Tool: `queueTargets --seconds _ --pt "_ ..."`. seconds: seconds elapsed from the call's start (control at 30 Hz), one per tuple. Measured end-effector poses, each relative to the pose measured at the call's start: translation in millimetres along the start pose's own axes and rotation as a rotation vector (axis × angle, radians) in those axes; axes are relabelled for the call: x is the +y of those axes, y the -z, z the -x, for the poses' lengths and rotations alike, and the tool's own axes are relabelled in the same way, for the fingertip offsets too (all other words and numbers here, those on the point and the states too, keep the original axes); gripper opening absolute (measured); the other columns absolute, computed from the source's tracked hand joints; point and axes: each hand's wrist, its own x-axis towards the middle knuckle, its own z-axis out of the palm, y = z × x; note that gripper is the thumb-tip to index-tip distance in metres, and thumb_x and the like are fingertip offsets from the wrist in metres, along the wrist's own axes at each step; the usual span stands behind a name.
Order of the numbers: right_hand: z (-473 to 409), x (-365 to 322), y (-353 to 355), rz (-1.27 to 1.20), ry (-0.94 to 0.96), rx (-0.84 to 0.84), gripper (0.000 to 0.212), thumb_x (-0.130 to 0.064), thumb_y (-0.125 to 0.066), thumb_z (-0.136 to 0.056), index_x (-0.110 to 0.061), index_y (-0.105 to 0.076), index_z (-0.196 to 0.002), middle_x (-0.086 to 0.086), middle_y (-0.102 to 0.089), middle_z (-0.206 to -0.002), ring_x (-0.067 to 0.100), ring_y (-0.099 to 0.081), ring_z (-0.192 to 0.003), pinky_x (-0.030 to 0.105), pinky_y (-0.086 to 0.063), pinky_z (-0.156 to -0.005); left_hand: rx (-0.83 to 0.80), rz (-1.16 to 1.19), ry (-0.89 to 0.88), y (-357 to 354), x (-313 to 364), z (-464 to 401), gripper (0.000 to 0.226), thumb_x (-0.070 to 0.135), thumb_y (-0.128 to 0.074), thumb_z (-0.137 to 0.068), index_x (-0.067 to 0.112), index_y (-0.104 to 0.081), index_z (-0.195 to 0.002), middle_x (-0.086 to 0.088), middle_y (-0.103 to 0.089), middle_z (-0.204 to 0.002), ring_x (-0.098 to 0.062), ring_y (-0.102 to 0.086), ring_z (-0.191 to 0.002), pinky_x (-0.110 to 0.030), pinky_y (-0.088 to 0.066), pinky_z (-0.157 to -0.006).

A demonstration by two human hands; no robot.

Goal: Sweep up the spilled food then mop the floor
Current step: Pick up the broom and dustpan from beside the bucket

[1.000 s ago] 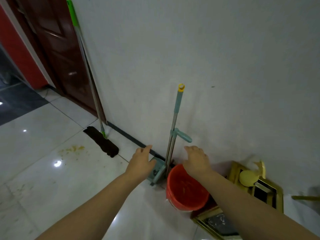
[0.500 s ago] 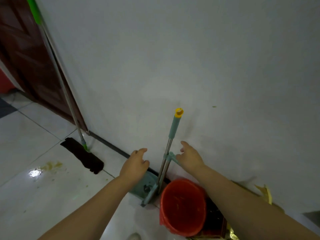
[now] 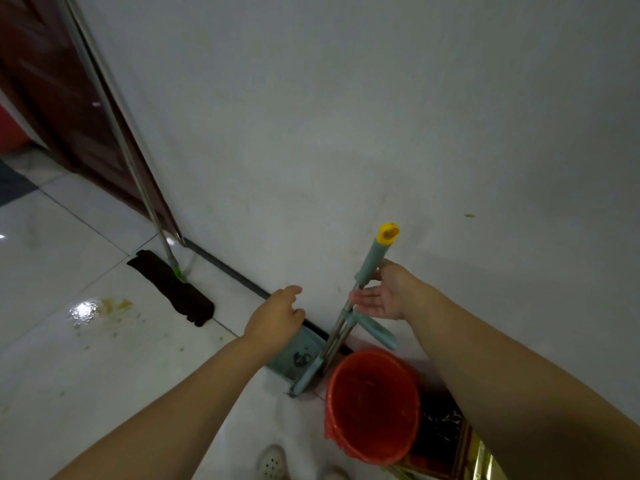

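A person reaches for the broom [image 3: 372, 268] and dustpan [image 3: 296, 355] set standing against the wall [image 3: 346, 116], beside a red bin [image 3: 374, 407]. The right hand [image 3: 384, 296] is wide, palm turned up and fingers straight, touching or just short of the broom's teal grip below its yellow cap; the left hand [image 3: 277, 317] hovers loosely curled above the dustpan, holding nothing. The spill [image 3: 110, 306], a yellowish smear with scattered crumbs, lies on the floor [image 3: 69, 375] well to the left, near the mop [image 3: 169, 287] leaning by the door [image 3: 52, 98]. The grab will likely go best if the right hand wraps the grip fully before lifting, while the left steadies the dustpan's pole, since broom and pan appear clipped together and could topple onto the bin. The mop should wait until the crumbs are swept.
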Motion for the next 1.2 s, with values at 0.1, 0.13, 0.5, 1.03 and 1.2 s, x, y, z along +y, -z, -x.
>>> queueTargets --seconds 0.1,0.13,0.5,1.03,1.2 --pt "-8.6 -9.4 2.2 0.051 -0.065 -0.107 0.049 -0.053 -0.045 -0.093 -0.007 -0.06 -0.1 0.025 -0.065 -0.095 0.03 -0.07 -0.073 0.032 -0.06 -0.054 0.024 0.015 0.04 -2.2 -4.0 3.2 0.047 0.021 -0.048 -0.097 0.019 -0.038 -0.143 -0.005 -0.047 -0.139 -0.018 -0.051 -0.122 -0.022 -0.037 -0.099" --pt "-9.9 -11.5 0.7 0.069 -0.089 -0.129 0.048 -0.052 -0.05 -0.091 -0.006 -0.061 -0.098 0.026 -0.065 -0.096 0.03 -0.072 -0.067 0.031 -0.059 -0.052 0.029 0.023 0.055 -3.5 -5.6 5.5 0.048 0.021 -0.049 -0.097 0.019 -0.038 -0.143 -0.005 -0.047 -0.139 -0.018 -0.051 -0.121 -0.021 -0.037 -0.099" --pt "14.5 0.0 -26.4 0.39 -0.078 -0.274 0.021 -0.016 -0.049 -0.094 -0.008 -0.052 -0.075 0.009 -0.052 -0.08 0.023 -0.058 -0.056 0.028 -0.056 -0.045 0.012 0.026 0.234 -31.5 -4.7 51.6 0.044 0.02 -0.049 -0.097 0.019 -0.043 -0.14 -0.01 -0.053 -0.135 -0.022 -0.052 -0.12 -0.022 -0.04 -0.093" --pt "82.9 54.2 -101.0 0.963 -0.057 -0.553 0.022 -0.008 -0.051 -0.086 -0.006 -0.046 -0.065 0.011 -0.051 -0.054 0.015 -0.054 -0.035 0.017 -0.051 -0.042 0.204 1.089 0.639 -92.7 -20.7 122.6 0.034 0.032 -0.048 -0.097 0.007 -0.053 -0.119 -0.011 -0.067 -0.107 -0.027 -0.064 -0.101 -0.041 -0.053 -0.092" --pt "95.4 67.8 -114.9 1.113 -0.187 -0.664 0.009 -0.008 -0.047 -0.09 0.0 -0.051 -0.089 0.024 -0.066 -0.085 0.021 -0.067 -0.06 0.021 -0.056 -0.052 0.309 1.511 0.658 -88.2 -33.8 142.4 0.067 0.061 -0.04 -0.091 -0.002 -0.06 -0.098 -0.011 -0.059 -0.072 -0.024 -0.059 -0.065 -0.041 -0.055 -0.077"
